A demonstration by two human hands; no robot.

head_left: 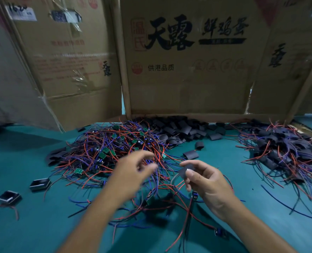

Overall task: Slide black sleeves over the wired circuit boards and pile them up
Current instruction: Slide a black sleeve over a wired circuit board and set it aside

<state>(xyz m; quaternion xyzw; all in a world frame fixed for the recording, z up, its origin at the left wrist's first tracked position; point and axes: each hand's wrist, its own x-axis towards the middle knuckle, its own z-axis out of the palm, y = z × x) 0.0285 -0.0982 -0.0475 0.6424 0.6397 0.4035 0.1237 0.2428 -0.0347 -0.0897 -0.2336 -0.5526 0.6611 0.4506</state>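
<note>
- I am working over a teal table (32,225), and loose red, blue and black wires are trailing across it nearest to me, between my forearms.
- My right hand (209,187) is pinching a flat black sleeve (185,172) between thumb and fingers, holding it up just above the near wires.
- My left hand (133,172) is hovering just left of that sleeve with its fingers loosely curled; it is blurred, so I cannot tell whether it is holding anything.
- Two small dark box-like parts (40,184) are lying near the left edge, well apart from my hands.
- Beyond my hands, a tangled heap of wired circuit boards (106,152) is spreading across the middle, with green boards showing among red and blue leads.
- Two stray sleeves (190,154) are lying just right of that heap.
- At the far right, a pile of sleeved boards (286,152) is sitting with wires sticking out.
- Further back, a heap of empty black sleeves (179,128) is lying against the foot of the cardboard boxes (188,79), which are standing along the far edge.
</note>
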